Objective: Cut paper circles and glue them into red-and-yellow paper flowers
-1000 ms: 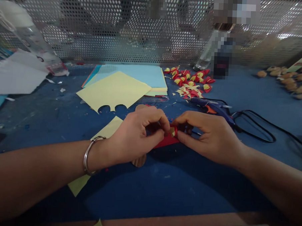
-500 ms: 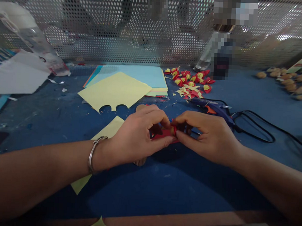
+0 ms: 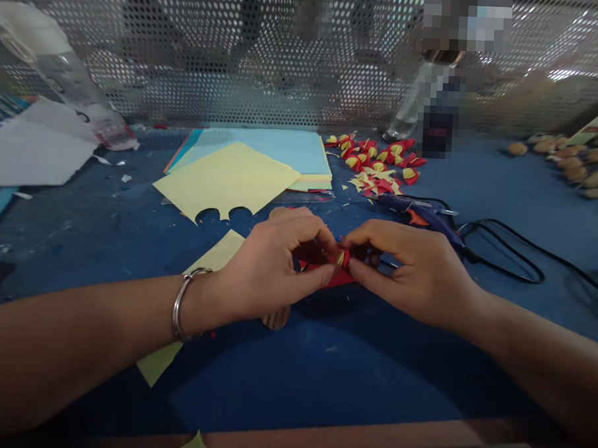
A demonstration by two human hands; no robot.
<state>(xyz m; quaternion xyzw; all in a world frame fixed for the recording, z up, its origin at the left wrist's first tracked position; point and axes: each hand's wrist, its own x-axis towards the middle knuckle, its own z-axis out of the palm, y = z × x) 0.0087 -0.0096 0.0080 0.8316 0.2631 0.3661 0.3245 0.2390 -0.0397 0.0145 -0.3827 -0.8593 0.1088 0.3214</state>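
A small folded red and yellow paper piece (image 3: 344, 257) sits between my two hands, above the blue table. My right hand (image 3: 416, 269) pinches it from the right between thumb and forefinger. From the left, my left hand (image 3: 282, 263) closes thumb and forefinger at its other edge; the exact contact is partly hidden. Flat red paper (image 3: 339, 279) lies under the fingertips. Beneath my left hand a brown wooden-looking object (image 3: 276, 319) shows only in part. Several similar red and yellow paper pieces (image 3: 379, 167) are heaped farther back.
A dark blue glue gun (image 3: 435, 220) with an orange trigger and black cord (image 3: 520, 257) lies at the right. Behind are a cut yellow sheet (image 3: 231, 178), a blue paper stack (image 3: 282, 147), bottles (image 3: 81, 89) and a perforated metal screen (image 3: 211, 62). Brown nut-like pieces (image 3: 573, 168) lie far right.
My left thumb has drawn back slightly leftward, and more of the paper piece's yellow side shows. My right hand has hardly moved.
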